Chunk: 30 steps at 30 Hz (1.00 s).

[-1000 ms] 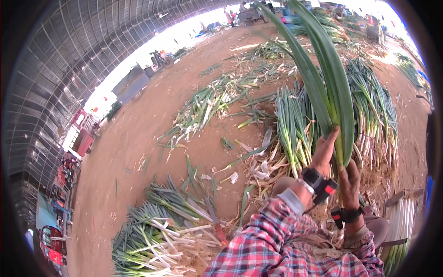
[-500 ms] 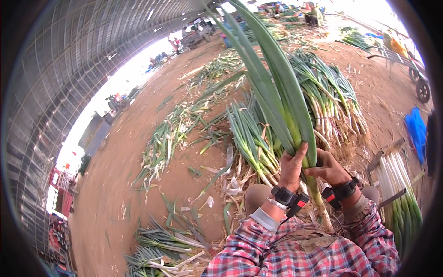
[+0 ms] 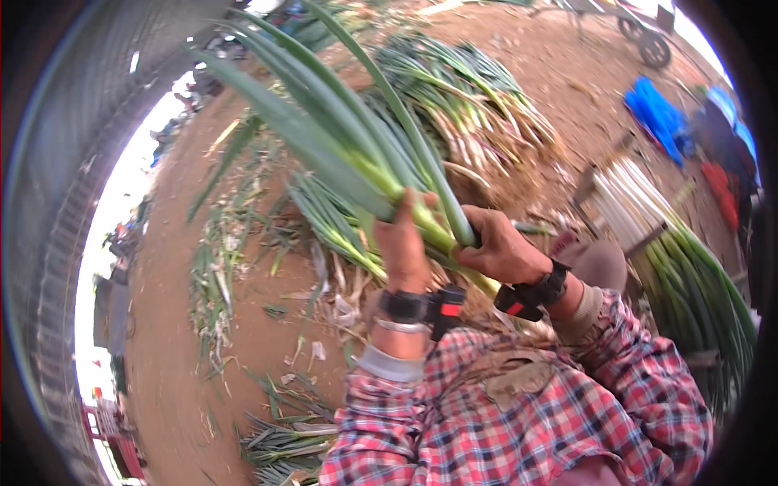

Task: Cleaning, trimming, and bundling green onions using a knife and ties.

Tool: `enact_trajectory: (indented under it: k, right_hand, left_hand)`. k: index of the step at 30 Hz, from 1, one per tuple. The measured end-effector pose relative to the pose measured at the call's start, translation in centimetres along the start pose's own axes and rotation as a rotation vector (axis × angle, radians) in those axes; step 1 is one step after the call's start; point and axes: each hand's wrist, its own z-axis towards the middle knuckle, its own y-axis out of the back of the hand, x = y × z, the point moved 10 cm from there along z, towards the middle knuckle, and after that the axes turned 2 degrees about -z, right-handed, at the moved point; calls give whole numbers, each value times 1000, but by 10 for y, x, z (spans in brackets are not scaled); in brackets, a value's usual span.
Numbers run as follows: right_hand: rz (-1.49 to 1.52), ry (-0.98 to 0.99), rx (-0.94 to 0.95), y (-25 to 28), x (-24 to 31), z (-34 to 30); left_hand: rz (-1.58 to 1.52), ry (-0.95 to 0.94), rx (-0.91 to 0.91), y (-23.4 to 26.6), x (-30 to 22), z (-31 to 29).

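A large green onion (image 3: 361, 154) slants up and to the left in front of me, its broad leaves fanning out. My left hand (image 3: 405, 251) is closed around the stalk where the leaves begin. My right hand (image 3: 504, 249), just to the right, is closed on the lower end of an outer leaf (image 3: 413, 134), which stands apart from the other leaves. The stalk's pale lower part passes behind my hands, and its root end is hidden. Beneath it lies a pile of untrimmed green onions (image 3: 336, 223).
Another heap of green onions (image 3: 470, 105) with roots lies farther off. At right, a metal frame (image 3: 648, 240) holds a bundle of clean white-stemmed green onions (image 3: 677, 275). Leaf scraps (image 3: 219, 279) litter the dirt floor at left. Beyond are blue plastic (image 3: 660, 117) and a cart (image 3: 648, 49).
The view has swung to the right. The green onion now leans more to the left. My right hand has moved away from my left, and the outer leaf has separated further from the stalk.
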Motion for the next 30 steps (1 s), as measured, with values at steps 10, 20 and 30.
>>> enact_trajectory:
  k: [10, 20, 30]
  right_hand:
    - [-512, -360, 66, 32, -116, -84]
    - [163, -123, -212, -25, -26, -54]
    - [569, -216, -165, -15, -47, -70]
  left_hand:
    - [-81, -156, 99, 49, -80, 38]
    - [251, -67, 246, -2, -6, -33]
    - [355, -84, 350, -26, 6, -43]
